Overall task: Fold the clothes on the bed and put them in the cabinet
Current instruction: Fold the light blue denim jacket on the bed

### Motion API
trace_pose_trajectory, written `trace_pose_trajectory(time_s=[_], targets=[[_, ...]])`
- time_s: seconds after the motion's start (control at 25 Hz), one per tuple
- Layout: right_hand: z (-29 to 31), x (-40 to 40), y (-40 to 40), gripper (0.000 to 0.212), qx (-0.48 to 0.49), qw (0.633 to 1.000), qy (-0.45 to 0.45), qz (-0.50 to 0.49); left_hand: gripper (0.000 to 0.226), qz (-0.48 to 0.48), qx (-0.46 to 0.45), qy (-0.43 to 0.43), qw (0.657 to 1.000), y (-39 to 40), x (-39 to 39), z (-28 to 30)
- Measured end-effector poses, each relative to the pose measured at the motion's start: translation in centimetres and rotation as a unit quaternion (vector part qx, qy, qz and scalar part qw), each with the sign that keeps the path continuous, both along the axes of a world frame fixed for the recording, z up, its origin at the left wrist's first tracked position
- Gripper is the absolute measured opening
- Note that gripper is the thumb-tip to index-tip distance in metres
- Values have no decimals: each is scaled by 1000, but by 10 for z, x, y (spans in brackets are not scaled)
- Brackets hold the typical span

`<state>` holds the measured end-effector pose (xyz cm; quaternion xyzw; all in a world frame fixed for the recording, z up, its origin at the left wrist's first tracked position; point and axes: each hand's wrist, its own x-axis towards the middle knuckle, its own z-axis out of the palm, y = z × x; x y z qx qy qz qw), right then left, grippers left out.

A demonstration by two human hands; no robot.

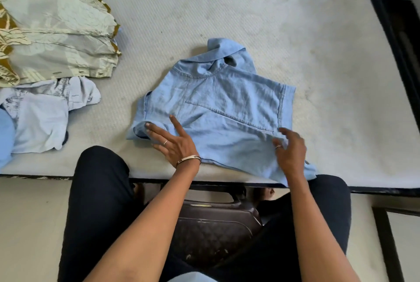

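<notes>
The light blue denim shirt [218, 109] lies partly folded on the mattress [250, 9], near its front edge, with the hem hanging a little over. The left hand [175, 143] rests flat on the left fold, fingers straight and spread. The right hand [291, 152] has its fingers curled at the right edge of the cloth (whether it pinches I cannot tell). To fold well, I think the left hand should hold the cloth down while the right brings the side over evenly and smooths the crease.

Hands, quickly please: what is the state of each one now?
Left hand: open, fingers flat on the blue denim shirt.
Right hand: fingers curled on the shirt; a grip cannot be told.
</notes>
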<state>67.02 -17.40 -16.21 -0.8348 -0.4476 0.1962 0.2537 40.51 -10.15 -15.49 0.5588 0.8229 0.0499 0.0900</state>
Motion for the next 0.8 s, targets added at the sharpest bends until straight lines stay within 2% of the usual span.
trace_pose_trajectory(time_s=[0.04, 0.08, 0.16, 0.2, 0.24, 0.28, 0.32, 0.36, 0.44, 0.52, 0.6, 0.72, 0.8], targets=[[7, 19, 0, 39, -33, 999, -9, -40, 55, -7, 7, 15, 1000, -2, 10, -2], [13, 37, -1, 40, -108, 993, -3, -44, 54, 3, -5, 17, 1000, -7, 19, 0], [19, 59, -6, 42, -293, 956, 15, 25, 56, -17, -40, 25, 999, -11, 30, 6], [21, 64, -9, 43, -361, 930, 17, 67, 55, -77, -56, 38, 995, -12, 34, 7], [22, 69, -12, 44, -391, 915, 14, 96, 54, -201, -68, 38, 976, -10, 40, 5], [24, 72, -12, 42, -391, 914, 15, 109, 54, -346, -88, 26, 934, -7, 45, -1], [27, 75, -11, 38, -371, 922, 22, 107, 58, -449, -126, 21, 884, -5, 45, -7], [31, 80, -10, 34, -337, 936, 34, 94, 67, -483, -184, 22, 856, -3, 43, -11], [39, 93, -11, 35, -252, 963, 76, 52, 90, -451, -285, 30, 845, -5, 33, -18], [47, 104, -13, 35, -198, 974, 107, 19, 99, -455, -328, 47, 826, -10, 27, -25], [53, 110, -12, 42, -215, 973, 90, 6, 101, -490, -325, 62, 806, -14, 28, -26], [67, 107, 4, 54, -278, 960, 38, 9, 95, -507, -308, 77, 802, -20, 28, -26], [79, 93, 17, 59, -281, 960, 3, -3, 96, -523, -286, 98, 797, -24, 27, -28]])
